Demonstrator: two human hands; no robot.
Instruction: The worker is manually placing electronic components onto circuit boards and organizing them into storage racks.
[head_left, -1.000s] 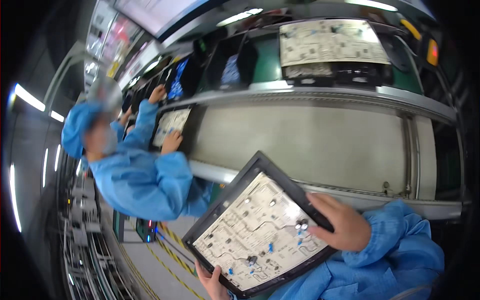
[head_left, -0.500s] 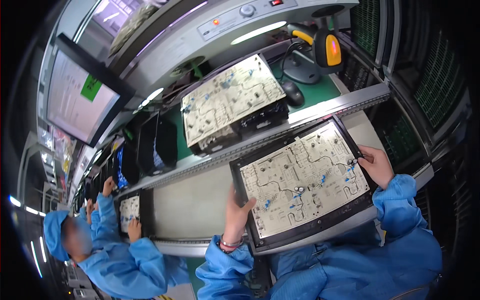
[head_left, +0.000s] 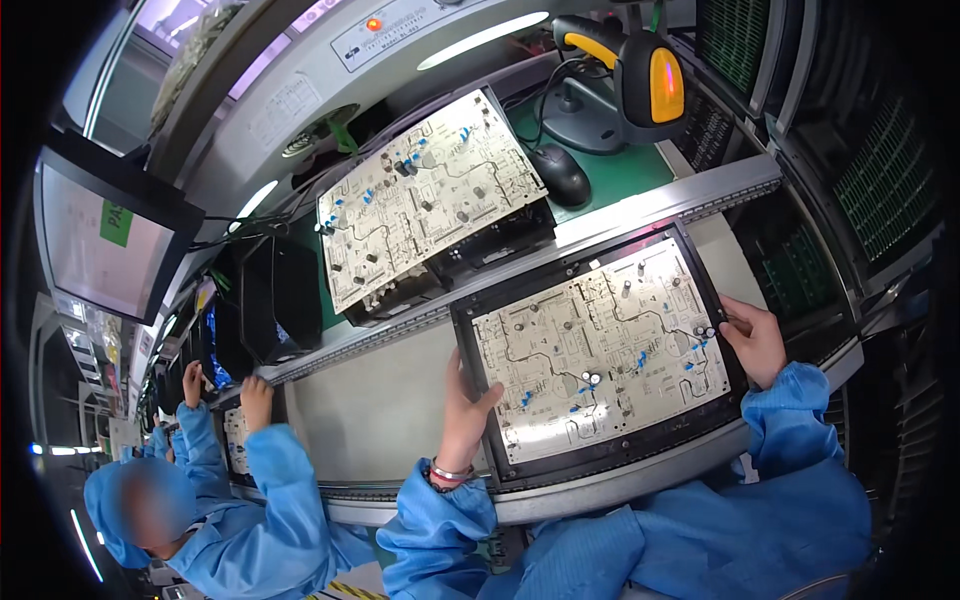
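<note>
The left hand (head_left: 465,405) grips the left edge of the black carrier frame (head_left: 620,445), thumb over the rim, while the right hand (head_left: 755,340) holds the right edge, thumb bent in beside the board's corner. Gripping opposite short sides probably keeps the frame level and the fingers clear of the parts on the populated circuit board (head_left: 620,330), which lies face up inside it. The frame is over the conveyor belt (head_left: 370,405), its long sides roughly along the rails, apparently so that it spans them squarely; whether its underside fully rests there is hidden.

Just beyond the frame, a similar circuit board (head_left: 430,200) lies on black supports, presumably raised to protect its underside. Farther beyond the frame and to its right are a computer mouse (head_left: 562,177) and a barcode scanner (head_left: 650,85), upright on its stand. A monitor (head_left: 105,230) and a blue-sleeved co-worker (head_left: 290,500) are well to the frame's left.

A second ago the frame was tilted steeply on the near side of the belt; now it lies flatter, over the belt. The co-worker's nearer hand, then on another board, is now lifted.
</note>
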